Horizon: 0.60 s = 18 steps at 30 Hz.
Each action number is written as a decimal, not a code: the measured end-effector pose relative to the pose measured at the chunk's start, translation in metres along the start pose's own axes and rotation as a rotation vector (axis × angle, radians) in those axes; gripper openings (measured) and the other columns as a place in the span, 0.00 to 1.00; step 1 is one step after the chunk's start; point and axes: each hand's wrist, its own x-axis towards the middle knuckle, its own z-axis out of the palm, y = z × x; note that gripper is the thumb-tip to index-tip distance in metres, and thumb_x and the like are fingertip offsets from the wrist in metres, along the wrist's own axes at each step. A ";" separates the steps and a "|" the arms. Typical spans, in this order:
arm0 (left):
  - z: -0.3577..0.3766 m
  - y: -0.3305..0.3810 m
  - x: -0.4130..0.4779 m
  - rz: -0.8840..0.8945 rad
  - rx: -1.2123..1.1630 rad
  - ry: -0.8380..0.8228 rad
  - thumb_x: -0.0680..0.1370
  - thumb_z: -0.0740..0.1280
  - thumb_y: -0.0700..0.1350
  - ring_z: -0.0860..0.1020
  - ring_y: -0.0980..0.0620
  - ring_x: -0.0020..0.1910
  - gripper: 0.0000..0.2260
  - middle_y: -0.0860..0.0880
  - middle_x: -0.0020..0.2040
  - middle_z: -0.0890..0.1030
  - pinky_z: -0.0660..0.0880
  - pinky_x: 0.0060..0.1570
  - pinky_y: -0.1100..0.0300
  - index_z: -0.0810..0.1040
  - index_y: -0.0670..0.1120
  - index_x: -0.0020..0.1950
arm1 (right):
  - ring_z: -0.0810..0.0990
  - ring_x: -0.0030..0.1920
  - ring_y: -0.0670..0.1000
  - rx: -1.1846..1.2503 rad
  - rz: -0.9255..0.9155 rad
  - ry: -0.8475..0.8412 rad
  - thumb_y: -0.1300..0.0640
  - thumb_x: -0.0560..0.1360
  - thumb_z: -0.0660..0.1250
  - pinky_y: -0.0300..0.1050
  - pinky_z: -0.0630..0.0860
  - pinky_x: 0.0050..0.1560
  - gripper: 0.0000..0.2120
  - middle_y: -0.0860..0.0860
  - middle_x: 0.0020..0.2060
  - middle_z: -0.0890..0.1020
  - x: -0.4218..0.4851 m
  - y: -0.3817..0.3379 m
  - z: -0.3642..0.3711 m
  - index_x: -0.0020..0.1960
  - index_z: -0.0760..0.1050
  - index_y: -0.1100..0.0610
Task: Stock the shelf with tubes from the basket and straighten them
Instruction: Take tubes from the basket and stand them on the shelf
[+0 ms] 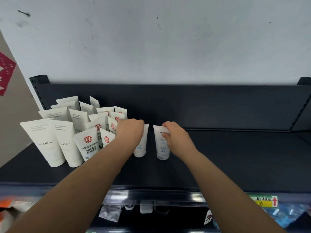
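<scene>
Our left hand (130, 130) seemingly grips the left blue-print tube (141, 149). Our right hand (175, 137) pinches the right blue-print tube (161, 149). Both tubes stand on the shelf (235, 157) at three o'clock of the red-seal tubes (89, 143). We should align bases gently, labels forward.

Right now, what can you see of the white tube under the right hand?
The white plastic squeeze tube stands roughly upright on its round cap on the dark shelf, flat crimped end up. Pale blue print runs down its front, too blurred to read. The right hand grips its top edge, fingers curled over it. A clear gap separates it from the neighbouring white tube, which the left hand holds.
</scene>
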 end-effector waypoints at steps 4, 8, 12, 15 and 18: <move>0.003 -0.001 0.007 0.014 0.068 0.027 0.78 0.65 0.46 0.79 0.48 0.51 0.10 0.51 0.45 0.79 0.65 0.58 0.52 0.72 0.48 0.58 | 0.77 0.50 0.52 -0.009 0.018 0.004 0.56 0.81 0.60 0.51 0.76 0.49 0.07 0.48 0.51 0.74 0.015 -0.001 0.010 0.59 0.71 0.52; 0.003 0.001 0.008 0.008 0.072 0.015 0.79 0.65 0.47 0.80 0.48 0.49 0.08 0.51 0.39 0.76 0.60 0.65 0.49 0.73 0.49 0.57 | 0.77 0.50 0.53 -0.026 0.008 -0.002 0.55 0.81 0.60 0.51 0.76 0.49 0.08 0.48 0.52 0.74 0.021 -0.002 0.013 0.60 0.71 0.53; 0.004 0.001 0.004 -0.003 0.085 0.054 0.79 0.63 0.46 0.78 0.48 0.49 0.05 0.52 0.35 0.72 0.53 0.70 0.45 0.73 0.48 0.54 | 0.77 0.51 0.52 -0.047 0.014 -0.033 0.55 0.82 0.59 0.52 0.78 0.50 0.11 0.48 0.54 0.72 0.020 -0.002 0.012 0.63 0.69 0.52; 0.005 0.000 -0.002 -0.020 0.090 0.092 0.79 0.62 0.46 0.76 0.47 0.52 0.05 0.51 0.38 0.73 0.48 0.71 0.43 0.74 0.48 0.53 | 0.77 0.50 0.53 -0.092 0.011 -0.052 0.54 0.82 0.58 0.53 0.78 0.49 0.11 0.49 0.56 0.71 0.019 -0.005 0.011 0.64 0.68 0.52; 0.004 0.001 -0.007 -0.040 0.097 0.109 0.78 0.65 0.47 0.75 0.46 0.57 0.07 0.50 0.49 0.77 0.47 0.72 0.41 0.76 0.48 0.55 | 0.76 0.51 0.54 -0.166 0.023 -0.109 0.58 0.81 0.59 0.54 0.78 0.49 0.14 0.52 0.59 0.70 0.018 -0.008 0.008 0.66 0.66 0.53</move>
